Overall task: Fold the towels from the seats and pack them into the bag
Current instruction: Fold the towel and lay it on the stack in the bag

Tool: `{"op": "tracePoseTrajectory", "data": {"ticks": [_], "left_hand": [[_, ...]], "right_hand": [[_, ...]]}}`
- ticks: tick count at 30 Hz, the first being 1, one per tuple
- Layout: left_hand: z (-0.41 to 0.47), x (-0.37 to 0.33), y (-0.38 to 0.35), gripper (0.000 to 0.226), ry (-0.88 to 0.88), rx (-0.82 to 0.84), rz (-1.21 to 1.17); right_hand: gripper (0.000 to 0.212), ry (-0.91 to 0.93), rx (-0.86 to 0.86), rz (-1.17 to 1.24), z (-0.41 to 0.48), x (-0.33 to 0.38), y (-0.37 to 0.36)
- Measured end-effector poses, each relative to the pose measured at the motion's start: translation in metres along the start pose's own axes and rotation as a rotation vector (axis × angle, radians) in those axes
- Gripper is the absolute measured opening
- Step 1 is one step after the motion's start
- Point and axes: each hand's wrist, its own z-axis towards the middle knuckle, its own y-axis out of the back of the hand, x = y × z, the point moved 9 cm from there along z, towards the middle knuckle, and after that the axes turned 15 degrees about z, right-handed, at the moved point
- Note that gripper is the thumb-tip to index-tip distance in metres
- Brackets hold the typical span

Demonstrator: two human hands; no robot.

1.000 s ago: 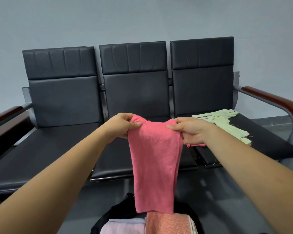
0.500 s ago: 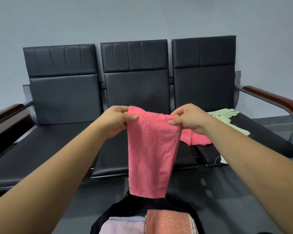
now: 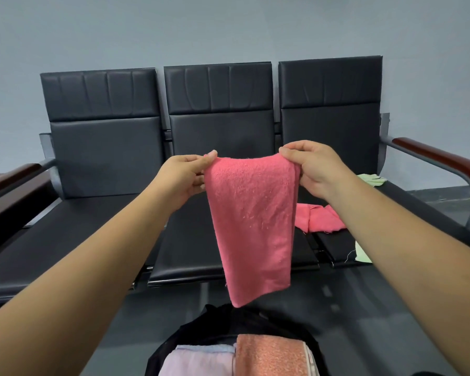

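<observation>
Up against the grey wall: row of three black seats [image 3: 106, 213], two towels lying on the right-hand one, a crumpled pink towel [image 3: 320, 218] and a pale green towel [image 3: 372, 179] further back. Down at the bottom edge, open black bag [image 3: 179, 340], already holding a lilac towel [image 3: 198, 362] and a salmon towel [image 3: 269, 354], folded, side by side. Between seats and bag, up in mid-air: held towel [image 3: 253, 221], pink, doubled over, lower end hanging just above the bag mouth. Left hand [image 3: 182, 177] pinching one top corner, right hand [image 3: 312, 172] the other, fingers [image 3: 289, 154] closed on the cloth edge on both sides.

Guessing at trouble: only gripped at the corners, so could slip from one side and fall open. Hangs skewed and narrower at the bottom, so might fold crooked and pack lumpy. Looks short on room in the bag too, so could rumple the two already in there when pushed down.

No brand, label or writing readable anywhere.
</observation>
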Motion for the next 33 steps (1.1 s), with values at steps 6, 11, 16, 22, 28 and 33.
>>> {"op": "tracePoseTrajectory", "data": {"ticks": [6, 11, 16, 22, 28, 33], "left_hand": [[-0.005, -0.013, 0.002, 0.020, -0.154, 0.016, 0.152], [-0.007, -0.014, 0.009, 0.006, -0.148, -0.115, 0.320], [-0.005, -0.009, 0.010, 0.026, -0.056, -0.093, 0.266], [-0.004, -0.002, 0.003, 0.012, -0.032, 0.045, -0.024], [-0.008, 0.000, 0.013, 0.008, -0.120, -0.058, 0.218], [-0.021, -0.010, 0.013, 0.006, -0.211, -0.188, 0.295]], "right_hand": [[0.024, 0.027, 0.197, -0.239, -0.009, 0.013, -0.019], [0.005, 0.159, 0.077, -0.537, -0.007, 0.017, -0.014], [0.007, 0.003, 0.067, -0.356, -0.002, -0.007, -0.004], [0.003, -0.070, 0.084, 0.071, -0.001, -0.006, -0.010], [0.037, 0.023, 0.242, -0.465, -0.006, 0.000, -0.026], [0.017, 0.285, 0.122, -0.924, -0.005, 0.014, -0.027]]}}
